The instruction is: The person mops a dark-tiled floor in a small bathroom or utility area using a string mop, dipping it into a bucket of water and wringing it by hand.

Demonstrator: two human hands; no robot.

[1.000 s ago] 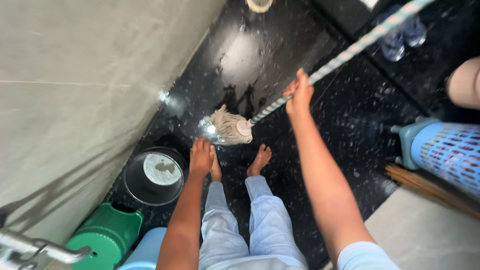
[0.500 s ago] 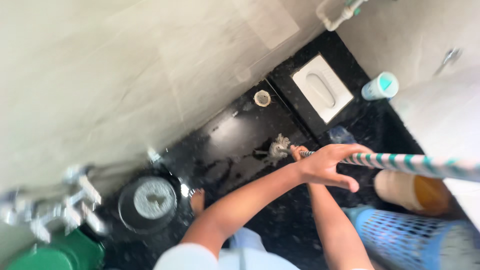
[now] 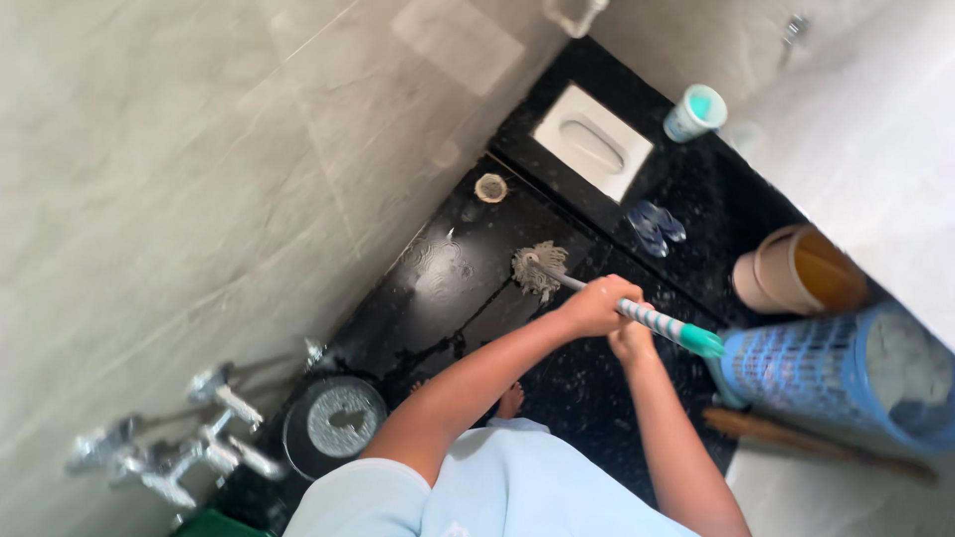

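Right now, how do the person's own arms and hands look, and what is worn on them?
Both arms are bare from the upper arm down. Short pale blue sleeves of a light shirt cover only the shoulders. The left hand and the right hand wear no gloves. No watch, bracelet or ring can be seen, though the picture is slightly blurred.

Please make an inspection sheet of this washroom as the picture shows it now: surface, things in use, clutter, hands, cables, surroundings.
Surface: black speckled floor, wet and shiny near the wall.
Things in use: mop with striped handle, its string head down on the floor.
Clutter: dark bucket with water, blue mesh basket, tan bin, pair of blue sandals, small teal-lidded container, broom stick.
Hands: left hand and right hand both grip the mop handle.
Cables: nothing seen.
Surroundings: grey tiled walls, metal taps, white squat toilet, floor drain.
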